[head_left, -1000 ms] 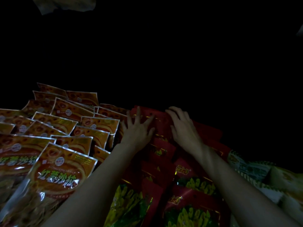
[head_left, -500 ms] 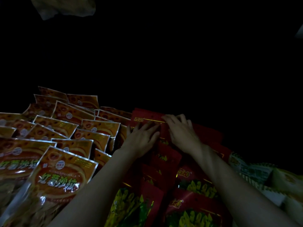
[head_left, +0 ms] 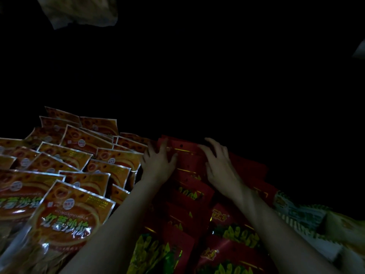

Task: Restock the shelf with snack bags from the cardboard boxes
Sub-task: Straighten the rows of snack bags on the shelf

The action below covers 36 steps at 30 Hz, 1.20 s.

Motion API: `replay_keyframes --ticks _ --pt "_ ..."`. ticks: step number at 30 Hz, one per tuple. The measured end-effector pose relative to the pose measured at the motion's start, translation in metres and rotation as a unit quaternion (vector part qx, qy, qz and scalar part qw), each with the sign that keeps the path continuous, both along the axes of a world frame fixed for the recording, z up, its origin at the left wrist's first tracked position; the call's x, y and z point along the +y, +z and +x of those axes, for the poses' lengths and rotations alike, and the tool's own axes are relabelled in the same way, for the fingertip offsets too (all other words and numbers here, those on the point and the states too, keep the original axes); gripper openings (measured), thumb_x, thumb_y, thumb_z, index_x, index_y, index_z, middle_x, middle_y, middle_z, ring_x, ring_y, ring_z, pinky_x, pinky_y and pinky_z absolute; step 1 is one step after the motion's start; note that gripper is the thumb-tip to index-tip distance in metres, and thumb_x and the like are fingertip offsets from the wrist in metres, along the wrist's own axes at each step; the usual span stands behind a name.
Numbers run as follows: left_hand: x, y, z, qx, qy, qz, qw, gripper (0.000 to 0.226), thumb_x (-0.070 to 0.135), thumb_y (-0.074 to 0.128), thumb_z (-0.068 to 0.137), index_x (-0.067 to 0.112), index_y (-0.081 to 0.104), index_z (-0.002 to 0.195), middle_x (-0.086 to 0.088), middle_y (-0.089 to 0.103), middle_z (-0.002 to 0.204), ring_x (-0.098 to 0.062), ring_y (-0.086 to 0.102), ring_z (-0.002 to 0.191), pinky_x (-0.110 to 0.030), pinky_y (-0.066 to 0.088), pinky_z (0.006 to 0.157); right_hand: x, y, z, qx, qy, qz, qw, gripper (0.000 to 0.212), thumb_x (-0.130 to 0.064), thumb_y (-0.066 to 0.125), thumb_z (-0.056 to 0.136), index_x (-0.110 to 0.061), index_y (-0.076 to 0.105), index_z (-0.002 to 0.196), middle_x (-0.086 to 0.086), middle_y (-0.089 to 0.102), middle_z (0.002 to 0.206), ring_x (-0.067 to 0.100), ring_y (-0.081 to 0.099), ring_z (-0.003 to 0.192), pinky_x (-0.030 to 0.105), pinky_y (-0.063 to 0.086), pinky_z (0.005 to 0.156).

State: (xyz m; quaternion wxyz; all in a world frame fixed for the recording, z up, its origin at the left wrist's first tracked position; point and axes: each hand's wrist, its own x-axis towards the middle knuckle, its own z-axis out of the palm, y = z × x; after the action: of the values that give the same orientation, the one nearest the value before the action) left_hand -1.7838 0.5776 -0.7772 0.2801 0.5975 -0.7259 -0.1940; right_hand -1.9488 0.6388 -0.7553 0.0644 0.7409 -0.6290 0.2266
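Rows of red snack bags [head_left: 187,161] with yellow print stand overlapped in the dim middle of the shelf. My left hand [head_left: 158,163] lies on the left side of the rearmost red bags, fingers spread and touching them. My right hand [head_left: 219,165] rests on the right side of the same bags, fingers slightly bent over their tops. Neither hand grips a bag. The shelf behind the bags is black and nothing can be made out there.
Orange snack bags [head_left: 67,220] with silver edges fill the left in several overlapping rows. Pale green-patterned bags [head_left: 300,216] lie at the right. A crumpled pale bag or sheet [head_left: 79,10] hangs at the top left.
Both hands drew together on the rear red bags, then spread apart again. The view has tipped slightly, so the bags sit lower in the frame.
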Motion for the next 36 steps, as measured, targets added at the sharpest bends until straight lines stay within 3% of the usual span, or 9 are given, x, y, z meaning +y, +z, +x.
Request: replay_keyframes --ticks 3,5,12,14,18,21,27,32,36 --pt "-0.006 0.001 0.000 0.043 0.002 0.026 0.999 0.063 0.044 0.042 0.095 0.030 0.013 0.149 -0.014 0.020 0.153 -0.038 0.016 0.140 -0.051 0.010 0.115 0.003 -0.002 -0.001 -0.023 0.003 -0.025 0.999 0.055 0.003 0.046 0.089 -0.013 0.037 0.141 0.007 0.016 0.150 0.022 0.015 0.137 0.023 0.014 0.110" --pt "-0.005 -0.001 -0.002 0.039 -0.004 0.010 0.999 0.063 0.044 0.043 0.095 0.030 0.014 0.149 -0.014 0.026 0.151 -0.036 0.019 0.139 -0.050 0.009 0.115 0.004 -0.003 -0.001 -0.045 0.003 -0.034 0.998 0.053 0.003 0.047 0.089 -0.012 0.039 0.139 0.007 0.019 0.149 0.021 0.017 0.136 0.021 0.011 0.108" --pt "0.001 -0.002 -0.001 -0.105 -0.068 -0.081 0.989 0.047 0.045 0.039 0.096 0.038 0.032 0.142 -0.011 0.026 0.149 -0.025 0.024 0.139 -0.045 0.009 0.114 -0.002 0.000 -0.009 -0.075 -0.023 -0.043 0.996 0.041 -0.007 0.053 0.092 -0.010 0.050 0.133 0.003 0.044 0.132 0.018 0.038 0.121 0.007 0.016 0.096" --pt "0.001 -0.001 -0.002 -0.094 -0.083 -0.073 0.989 0.043 0.044 0.040 0.095 0.039 0.040 0.138 -0.008 0.026 0.150 -0.022 0.026 0.139 -0.046 0.009 0.114 -0.005 -0.001 -0.012 -0.059 -0.036 -0.043 0.997 0.033 -0.006 0.055 0.091 -0.006 0.059 0.123 0.007 0.049 0.124 0.023 0.045 0.115 0.010 0.022 0.096" --pt "0.002 0.004 -0.005 -0.097 -0.088 -0.021 0.991 0.042 0.046 0.035 0.097 0.039 0.039 0.138 -0.002 0.021 0.155 -0.018 0.022 0.142 -0.050 0.003 0.114 -0.005 -0.008 -0.014 0.001 -0.039 -0.021 0.999 0.016 -0.006 0.061 0.087 -0.003 0.071 0.098 0.012 0.051 0.123 0.028 0.051 0.108 0.038 0.044 0.096" --pt "0.004 0.002 -0.005 -0.106 -0.066 -0.047 0.991 0.043 0.045 0.031 0.098 0.036 0.037 0.140 -0.002 0.016 0.157 -0.019 0.015 0.144 -0.049 0.002 0.114 0.000 -0.006 -0.014 -0.020 -0.017 -0.017 1.000 0.023 -0.007 0.054 0.091 -0.005 0.068 0.110 0.010 0.052 0.124 0.028 0.051 0.112 0.038 0.041 0.099" --pt "0.015 0.007 -0.002 -0.065 -0.033 -0.122 0.990 0.042 0.035 0.031 0.100 0.022 0.043 0.138 -0.006 0.030 0.152 -0.019 0.025 0.140 -0.043 0.008 0.114 0.019 0.028 -0.029 -0.034 -0.007 0.015 0.999 0.028 0.001 0.046 0.094 -0.003 0.065 0.114 0.013 0.060 0.117 0.028 0.053 0.111 0.014 0.028 0.094" --pt "0.034 0.012 0.000 -0.122 -0.161 -0.161 0.966 0.059 0.052 0.016 0.091 0.029 0.037 0.142 0.003 0.030 0.152 -0.014 0.015 0.144 -0.038 0.001 0.115 0.053 0.040 -0.073 -0.022 -0.070 0.049 0.996 0.027 -0.008 0.046 0.096 -0.006 0.060 0.119 0.010 0.059 0.124 0.024 0.052 0.118 0.015 0.031 0.087" --pt "0.047 0.006 -0.009 -0.243 -0.248 -0.135 0.928 0.041 0.041 0.033 0.099 0.035 0.040 0.138 0.011 0.035 0.148 -0.012 0.012 0.144 -0.042 0.000 0.116 0.069 0.023 -0.092 0.045 -0.133 0.180 0.973 0.041 -0.021 0.052 0.095 -0.014 0.044 0.135 0.006 0.049 0.136 0.020 0.048 0.123 0.020 0.035 0.090"
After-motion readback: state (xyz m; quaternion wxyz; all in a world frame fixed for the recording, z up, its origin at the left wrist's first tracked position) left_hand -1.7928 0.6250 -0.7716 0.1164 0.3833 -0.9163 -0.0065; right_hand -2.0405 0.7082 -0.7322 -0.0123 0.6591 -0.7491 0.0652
